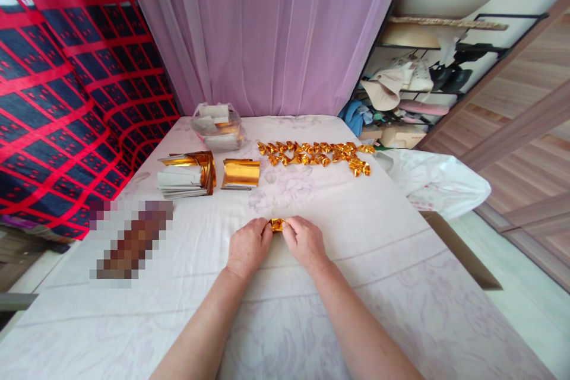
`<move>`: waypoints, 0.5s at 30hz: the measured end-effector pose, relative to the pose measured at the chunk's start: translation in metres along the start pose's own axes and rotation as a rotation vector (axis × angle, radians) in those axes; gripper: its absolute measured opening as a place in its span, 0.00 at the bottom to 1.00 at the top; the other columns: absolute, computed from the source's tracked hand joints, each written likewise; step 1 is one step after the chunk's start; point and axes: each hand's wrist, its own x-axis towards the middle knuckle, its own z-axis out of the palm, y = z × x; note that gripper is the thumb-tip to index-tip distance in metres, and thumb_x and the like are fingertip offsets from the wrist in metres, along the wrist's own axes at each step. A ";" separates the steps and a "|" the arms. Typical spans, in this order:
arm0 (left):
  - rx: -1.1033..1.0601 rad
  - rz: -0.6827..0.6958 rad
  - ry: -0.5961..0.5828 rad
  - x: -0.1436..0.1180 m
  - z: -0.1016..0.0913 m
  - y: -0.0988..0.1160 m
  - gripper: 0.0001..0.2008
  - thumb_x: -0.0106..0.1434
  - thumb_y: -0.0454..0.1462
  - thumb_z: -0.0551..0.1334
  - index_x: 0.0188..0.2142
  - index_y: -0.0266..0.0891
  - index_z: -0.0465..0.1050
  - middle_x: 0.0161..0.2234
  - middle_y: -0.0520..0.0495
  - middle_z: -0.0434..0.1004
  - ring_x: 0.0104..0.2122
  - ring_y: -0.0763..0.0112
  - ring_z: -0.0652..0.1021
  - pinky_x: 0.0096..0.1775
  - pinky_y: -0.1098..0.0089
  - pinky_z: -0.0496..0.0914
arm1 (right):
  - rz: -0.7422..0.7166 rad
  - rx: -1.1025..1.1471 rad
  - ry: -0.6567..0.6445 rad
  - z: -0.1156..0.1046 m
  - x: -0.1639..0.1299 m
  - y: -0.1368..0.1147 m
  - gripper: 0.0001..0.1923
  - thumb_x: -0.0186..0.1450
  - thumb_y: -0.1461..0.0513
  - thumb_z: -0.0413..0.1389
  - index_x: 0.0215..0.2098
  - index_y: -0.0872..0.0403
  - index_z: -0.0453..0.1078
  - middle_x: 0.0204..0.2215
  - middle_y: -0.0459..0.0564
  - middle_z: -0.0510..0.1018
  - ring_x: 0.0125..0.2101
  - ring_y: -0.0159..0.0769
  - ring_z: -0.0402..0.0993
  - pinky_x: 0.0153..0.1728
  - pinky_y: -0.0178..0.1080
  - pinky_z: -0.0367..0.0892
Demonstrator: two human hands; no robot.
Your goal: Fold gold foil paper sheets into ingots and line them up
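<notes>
No text, label, brand or number is readable anywhere here.

a table covered with a white floral cloth (356,249) fills the view. toward its far edge lies a row of small folded gold foil pieces (318,154). left of them sit a curled gold foil sheet (240,173) and a stack of foil sheets (187,177), white sides showing. behind those rests a clear plastic bag of white papers (218,126). a white plastic bag (434,181) lies at the right edge.
</notes>
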 end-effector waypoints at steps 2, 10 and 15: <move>0.000 0.012 -0.005 0.000 0.000 0.000 0.13 0.70 0.40 0.50 0.36 0.43 0.72 0.36 0.49 0.79 0.36 0.67 0.78 0.34 0.70 0.63 | -0.008 -0.007 0.001 0.001 0.000 0.000 0.14 0.67 0.63 0.46 0.28 0.52 0.70 0.26 0.47 0.77 0.28 0.32 0.70 0.32 0.32 0.57; -0.004 0.029 -0.019 -0.001 0.000 -0.001 0.13 0.70 0.40 0.49 0.38 0.43 0.72 0.37 0.49 0.79 0.37 0.67 0.78 0.35 0.70 0.64 | -0.069 0.004 0.035 0.001 0.000 0.001 0.15 0.68 0.63 0.45 0.26 0.52 0.67 0.24 0.47 0.74 0.27 0.32 0.69 0.30 0.34 0.55; -0.009 0.023 -0.014 0.000 0.001 -0.002 0.13 0.70 0.40 0.49 0.38 0.43 0.72 0.38 0.49 0.79 0.37 0.66 0.78 0.35 0.70 0.64 | -0.108 0.018 0.067 0.000 0.000 0.001 0.15 0.68 0.63 0.44 0.26 0.52 0.67 0.24 0.47 0.74 0.27 0.32 0.69 0.31 0.34 0.55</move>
